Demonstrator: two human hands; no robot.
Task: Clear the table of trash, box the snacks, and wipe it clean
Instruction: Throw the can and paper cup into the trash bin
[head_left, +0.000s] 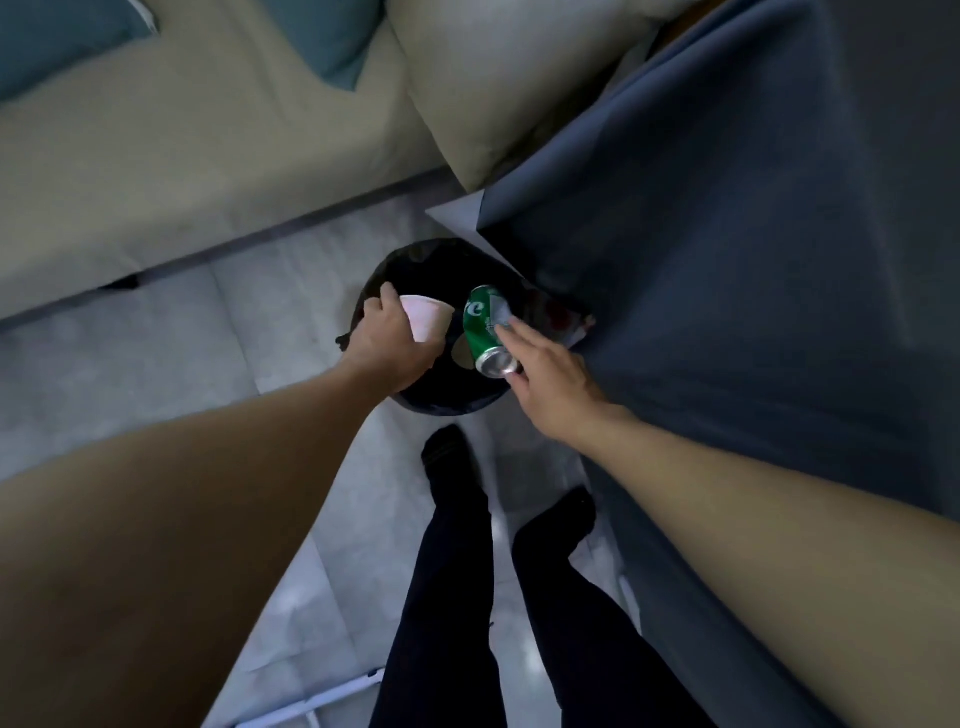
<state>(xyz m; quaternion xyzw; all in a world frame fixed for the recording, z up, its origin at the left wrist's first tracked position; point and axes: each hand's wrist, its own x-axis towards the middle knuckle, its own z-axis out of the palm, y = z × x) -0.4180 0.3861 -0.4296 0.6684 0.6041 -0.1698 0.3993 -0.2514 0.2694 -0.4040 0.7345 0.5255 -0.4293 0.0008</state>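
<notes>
A black-lined trash bin (435, 260) stands on the floor between the sofa and the table. My left hand (387, 348) is over its left rim, shut on a pale pink paper cup (427, 317) that is tipped sideways. A green soda can (484, 330) lies tilted over the bin's opening, against the fingertips of my right hand (550, 374). That hand's fingers are stretched out straight and apart, not wrapped around the can. A dark wrapper with red print (560, 316) sits at the bin's right edge.
The table under a dark blue cloth (727, 234) fills the right side, its corner just above the bin. A beige sofa (156, 156) with a beige cushion (493, 78) runs along the top. My legs in black (457, 545) stand on grey floor tiles below the bin.
</notes>
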